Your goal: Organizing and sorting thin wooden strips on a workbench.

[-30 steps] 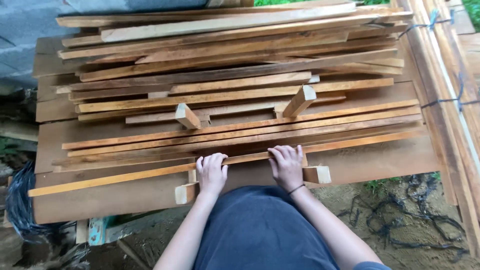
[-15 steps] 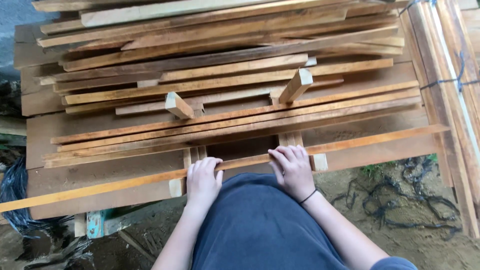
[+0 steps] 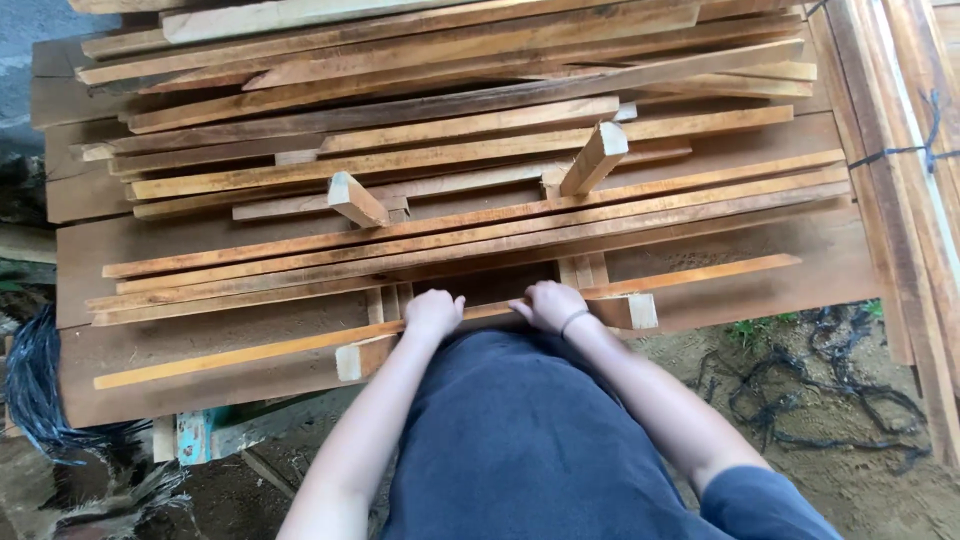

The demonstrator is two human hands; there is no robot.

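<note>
At the bottom centre of the frame, the left hand [image 3: 432, 312] and right hand [image 3: 550, 304] both curl over one long thin wooden strip [image 3: 250, 351], gripping it close together near its middle so it balances level. The strip lies along the near edge of the wide board [image 3: 180, 370]. Beyond, toward the top, a stack of strips [image 3: 450, 130] rests on short angled spacer blocks [image 3: 355, 200].
</note>
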